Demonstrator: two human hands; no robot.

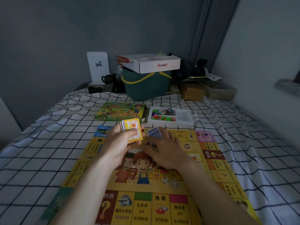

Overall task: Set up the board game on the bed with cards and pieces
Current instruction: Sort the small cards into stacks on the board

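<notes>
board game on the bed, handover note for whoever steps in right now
Left hand: grip on a stack of yellow-backed cards.
Right hand: pinches a small purple card over the board.
Done: yellow paper game board lies flat on the checked sheet; two white dice on it.
Left: lay out the cards, and the coloured pieces in the white plastic tray.

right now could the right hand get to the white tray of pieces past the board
Probably yes: nothing stands between the right hand and the white tray, but its fingers already pinch purple cards, so it would need to drop them first.
</notes>
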